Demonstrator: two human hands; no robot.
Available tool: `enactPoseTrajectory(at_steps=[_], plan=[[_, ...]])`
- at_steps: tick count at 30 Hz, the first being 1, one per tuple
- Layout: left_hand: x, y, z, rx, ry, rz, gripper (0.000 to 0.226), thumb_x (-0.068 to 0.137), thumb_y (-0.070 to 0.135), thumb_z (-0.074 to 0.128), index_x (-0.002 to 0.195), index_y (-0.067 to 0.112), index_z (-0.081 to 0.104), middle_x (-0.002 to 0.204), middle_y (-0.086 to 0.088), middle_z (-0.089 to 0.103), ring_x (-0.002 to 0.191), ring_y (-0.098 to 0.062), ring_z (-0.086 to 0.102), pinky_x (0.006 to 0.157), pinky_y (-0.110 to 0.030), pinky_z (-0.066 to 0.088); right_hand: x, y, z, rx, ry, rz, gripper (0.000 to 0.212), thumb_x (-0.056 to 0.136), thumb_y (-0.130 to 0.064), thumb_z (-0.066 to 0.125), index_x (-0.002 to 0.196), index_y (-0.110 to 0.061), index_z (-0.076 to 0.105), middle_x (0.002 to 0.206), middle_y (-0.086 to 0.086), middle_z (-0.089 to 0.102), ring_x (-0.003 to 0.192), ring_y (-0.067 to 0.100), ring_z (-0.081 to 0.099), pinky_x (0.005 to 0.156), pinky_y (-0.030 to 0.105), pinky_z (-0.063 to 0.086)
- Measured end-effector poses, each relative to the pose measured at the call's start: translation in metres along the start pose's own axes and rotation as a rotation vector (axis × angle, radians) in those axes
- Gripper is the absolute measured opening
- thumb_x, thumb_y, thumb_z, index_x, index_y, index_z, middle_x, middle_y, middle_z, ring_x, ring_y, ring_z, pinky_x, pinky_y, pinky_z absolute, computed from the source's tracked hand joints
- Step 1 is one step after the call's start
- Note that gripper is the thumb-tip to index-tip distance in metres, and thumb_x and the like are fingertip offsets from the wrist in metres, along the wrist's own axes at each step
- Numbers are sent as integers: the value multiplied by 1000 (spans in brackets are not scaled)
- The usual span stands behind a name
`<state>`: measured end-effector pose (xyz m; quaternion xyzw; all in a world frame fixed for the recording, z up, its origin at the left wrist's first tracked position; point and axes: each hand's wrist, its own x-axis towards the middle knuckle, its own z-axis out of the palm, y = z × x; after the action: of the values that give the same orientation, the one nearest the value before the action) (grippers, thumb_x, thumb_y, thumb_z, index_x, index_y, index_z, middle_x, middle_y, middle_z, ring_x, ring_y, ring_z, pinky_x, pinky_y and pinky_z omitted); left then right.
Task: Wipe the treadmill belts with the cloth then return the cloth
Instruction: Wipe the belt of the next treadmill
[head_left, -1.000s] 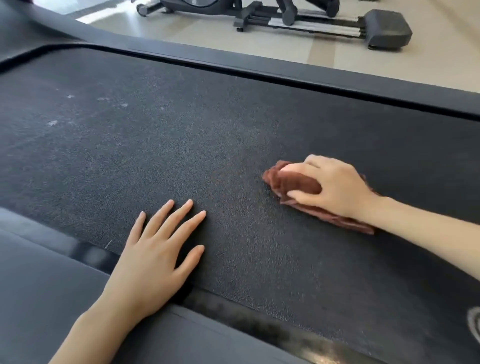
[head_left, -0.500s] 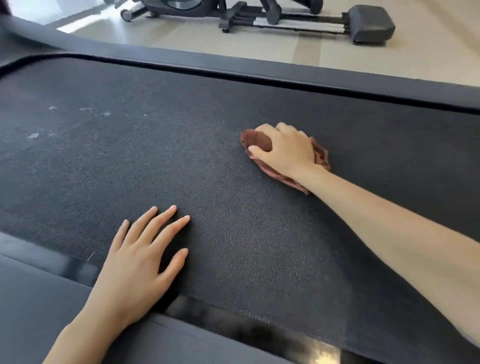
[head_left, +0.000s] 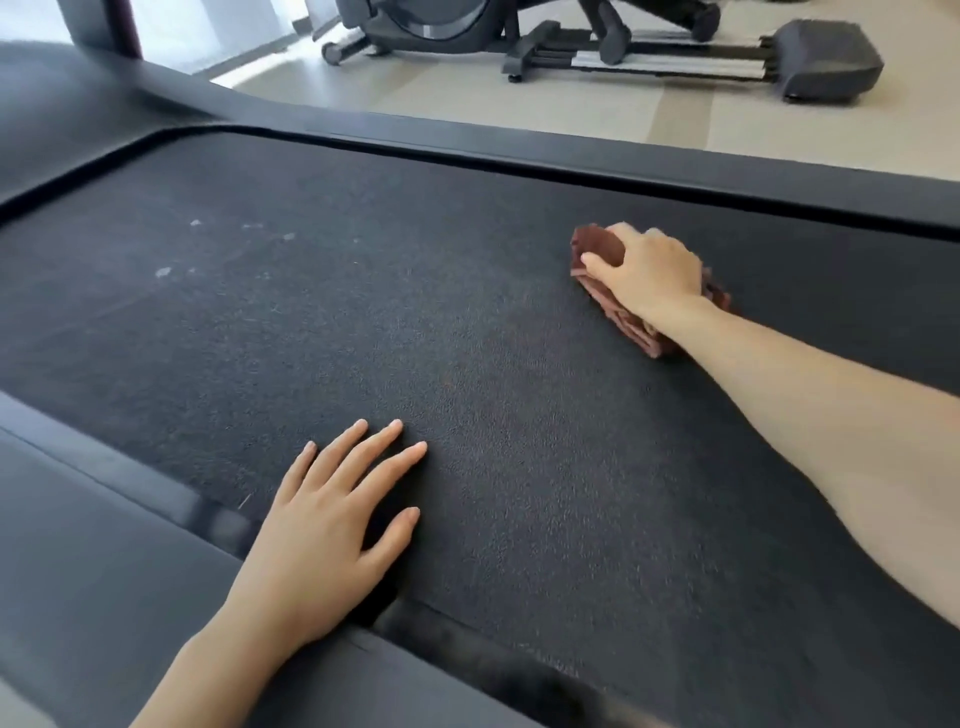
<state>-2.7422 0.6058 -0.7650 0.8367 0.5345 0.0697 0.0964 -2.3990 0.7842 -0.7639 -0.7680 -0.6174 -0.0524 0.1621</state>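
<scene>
Mid-wipe. Right hand (head_left: 644, 270) presses a bunched reddish-brown cloth (head_left: 597, 244) onto the treadmill belt (head_left: 467, 338), near the far side rail (head_left: 623, 161). Its fingers (head_left: 628, 234) are curled over the cloth, thumb pinning the near edge. Left hand (head_left: 322, 525) lies flat at the belt's near edge, spread and straight, holding nothing. Pale specks (head_left: 195, 223) sit well to the left, so that stretch looks unwiped. My read: wiping under way, more belt to cover, cloth not yet returned.

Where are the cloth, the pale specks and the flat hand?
cloth (head_left: 596, 243), head view, exposed fold at its left end.
pale specks (head_left: 163, 272), head view, the largest speck.
left hand (head_left: 322, 525), head view, back of the hand.
</scene>
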Motion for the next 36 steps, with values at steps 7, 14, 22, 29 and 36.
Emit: enactPoseTrajectory(at_steps=[7, 14, 22, 29, 36], plan=[[-1, 2, -3, -4, -14, -3, 59, 83, 59, 20, 138, 45, 31, 149, 23, 20, 142, -7, 12, 117, -42, 12, -24, -111, 18, 26, -10, -276, 51, 88, -60, 43, 126, -28, 52, 116, 14, 58, 108, 32, 53, 88, 39, 38], [-10, -3, -4, -29, -8, -7, 56, 86, 54, 15, 139, 44, 31, 150, 22, 19, 142, -1, 6, 118, -33, 6, -47, -84, 8, 213, -69, -703, 50, 83, -65, 47, 124, -39, 54, 92, 4, 60, 91, 28, 61, 74, 33, 43], [-15, 1, -3, -39, 127, -94, 46, 88, 39, 33, 130, 31, 51, 142, 10, 43, 135, -11, 34, 111, -37, 29, -40, -75, 5, 30, 0, -235, 52, 89, -57, 46, 127, -22, 52, 111, 21, 58, 102, 38, 53, 89, 43, 38], [-15, 1, 0, -22, 152, -204, 42, 92, 27, 48, 134, 24, 48, 144, 5, 40, 137, -15, 31, 113, -30, 21, -213, -86, -41, 321, -66, -926, 44, 79, -56, 51, 109, -27, 64, 78, 4, 53, 69, 26, 51, 63, 37, 39], [-16, -7, -3, 28, 105, -151, 42, 93, 26, 48, 136, 26, 46, 146, 6, 39, 137, -15, 31, 112, -33, 25, -94, -72, -15, 189, -26, -577, 52, 80, -64, 46, 122, -35, 58, 91, 9, 62, 90, 33, 62, 75, 40, 48]])
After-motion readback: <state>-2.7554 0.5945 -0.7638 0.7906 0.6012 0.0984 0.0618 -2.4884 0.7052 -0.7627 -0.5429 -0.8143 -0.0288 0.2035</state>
